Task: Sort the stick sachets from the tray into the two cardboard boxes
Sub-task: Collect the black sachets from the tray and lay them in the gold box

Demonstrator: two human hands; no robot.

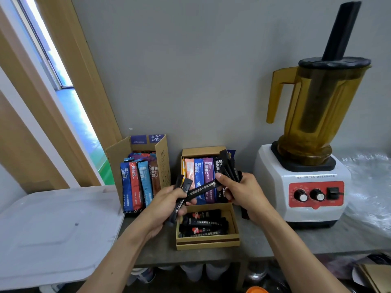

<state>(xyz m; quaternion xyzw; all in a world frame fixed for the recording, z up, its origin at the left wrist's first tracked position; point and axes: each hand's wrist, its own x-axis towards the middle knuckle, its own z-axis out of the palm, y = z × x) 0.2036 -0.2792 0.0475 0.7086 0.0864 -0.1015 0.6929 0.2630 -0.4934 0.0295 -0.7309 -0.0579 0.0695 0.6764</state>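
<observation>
Head view: left grip [169,205] and right grip [243,192] each hold black sachets [228,166], one stick [203,189] bridging both above the low box [208,243] at the desk [266,237] front edge, probably to align them before the drop.

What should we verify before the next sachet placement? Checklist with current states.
1. Left hand grips several black stick sachets: ok.
2. Right hand grips a black sachet bundle: ok.
3. Long black sachet bridging both hands, which hand keeps it: cannot tell.
4. Tall open cardboard box has free room: cannot tell.
5. Low tan cardboard tray emptied: not ok, black sachets lie inside.
</observation>
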